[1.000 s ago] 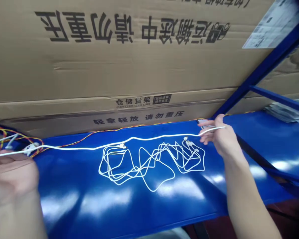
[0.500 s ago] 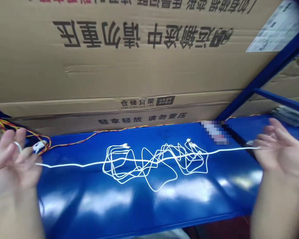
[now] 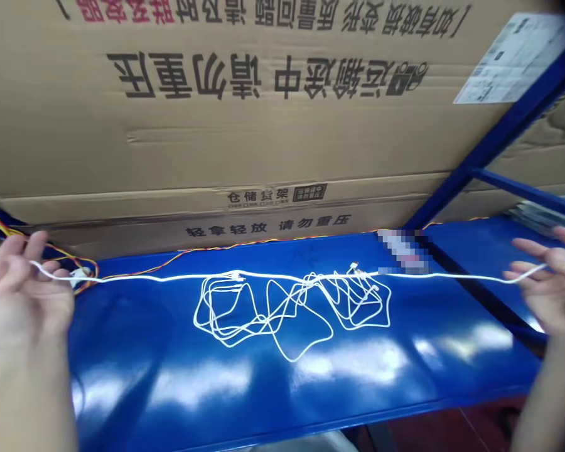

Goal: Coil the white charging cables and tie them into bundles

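Observation:
A white cable is stretched nearly level across the view between my two hands. At the left edge, my left hand holds one stretch of it, palm up, with the cable running over the fingers. On the far right, my right hand has the other stretch passing through its fingers, some of which are spread. Below and behind the taut length, several thin white cables lie in loose, tangled loops on the blue shelf. Their connectors show at the upper left and upper right of the pile.
A large cardboard box with printed lettering stands along the back. Red and yellow twisted wires run along its base. A blue upright rises at the right, near a blurred-out packet. Flat packages lie farther right.
My right hand has moved outward to the right, its fingers now more spread. The stretched cable has risen in view, towards the back of the loops, and a longer length of it shows.

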### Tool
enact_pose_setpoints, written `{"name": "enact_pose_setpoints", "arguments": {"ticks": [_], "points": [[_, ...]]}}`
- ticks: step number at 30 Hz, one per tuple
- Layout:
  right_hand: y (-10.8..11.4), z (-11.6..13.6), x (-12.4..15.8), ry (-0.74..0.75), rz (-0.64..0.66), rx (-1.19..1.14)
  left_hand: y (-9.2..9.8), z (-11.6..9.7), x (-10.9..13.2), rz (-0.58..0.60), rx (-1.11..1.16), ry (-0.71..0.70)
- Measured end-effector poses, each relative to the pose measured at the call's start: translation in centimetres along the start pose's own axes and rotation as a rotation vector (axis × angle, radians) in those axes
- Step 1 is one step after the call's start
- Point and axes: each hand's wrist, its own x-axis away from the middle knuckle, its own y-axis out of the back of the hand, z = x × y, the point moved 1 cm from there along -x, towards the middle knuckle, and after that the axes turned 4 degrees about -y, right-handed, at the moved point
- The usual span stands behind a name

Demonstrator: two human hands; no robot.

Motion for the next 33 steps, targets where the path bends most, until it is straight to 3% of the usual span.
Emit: {"name": "enact_pose_setpoints", "arguments": {"ticks": [3, 6, 10, 15, 19, 21, 23, 27, 30, 33], "points": [[0.0, -1.3, 0.0, -0.078, -0.043, -0.015, 1.7, 2.1, -0.7, -0.116, 0.099, 0.088], [-0.3, -3.0, 1.4, -0.175, -0.043, 0.004, 2.6, 3.2, 0.6, -0.110, 0.098, 0.075], [0.6, -5.3, 3.8, -0.217, 0.081, 0.188, 4.0, 2.7, 3.7, 0.018, 0.018, 0.057], [1.9, -7.2, 6.0, -0.270, 0.189, 0.309, 6.0, 2.0, 8.0, 0.144, -0.048, 0.202], [0.3, -7.6, 8.2, -0.369, 0.349, 0.343, 6.0, 3.8, 11.4, 0.339, -0.165, 0.390], [-1.1, -7.8, 9.4, -0.386, 0.418, 0.373, 5.5, 5.1, 12.6, 0.459, -0.259, 0.392], [-2.4, -8.2, 10.1, -0.296, 0.494, 0.509, 4.8, 6.1, 13.4, 0.558, -0.426, 0.287], [-3.9, -9.2, 10.4, 0.145, 0.611, 0.962, 3.2, 6.5, 14.0, 0.750, -0.832, -0.069], [-4.3, -9.4, 10.4, 0.401, 0.565, 1.189, 2.3, 6.1, 14.6, 0.849, -0.857, -0.230], [-4.5, -8.4, 11.7, 0.598, 0.399, 1.193, 1.9, 5.8, 15.1, 0.863, -0.742, -0.224]]}}
